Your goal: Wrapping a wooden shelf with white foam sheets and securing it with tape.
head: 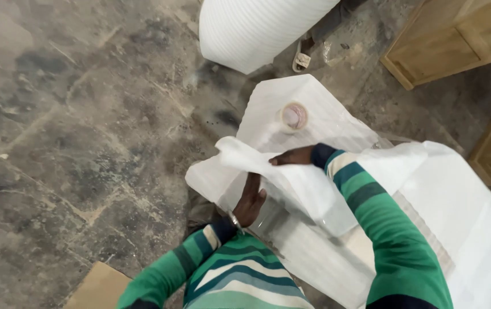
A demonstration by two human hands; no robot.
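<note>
1. Your left hand (250,201) is down at the near edge of the wrapped white package (320,129), fingers flat and pressed against the foam wrap, thumb side up. It's pushing on the wrap, not curled round anything as far as I can see.
2. Your right hand (292,155) reaches across from the right, fingers stretched out and pinning a loose fold of white foam sheet (291,177) onto the package. Most of the palm is hidden by the fold, so I can't tell if you're pinching it or just pressing.
3. The package sits on the concrete floor (85,131) right in front of you, tilted up toward you, and runs away under your right sleeve.
4. A roll of clear tape (294,116) lies flat on top of the package, just beyond your right hand, not touching it.
5. Further back there's a big roll of white foam (251,28) with a sandalled foot (302,56) next to it.
6. Wooden crates (457,34) stand off to the right, and a bit of cardboard (99,288) is at the bottom left.
</note>
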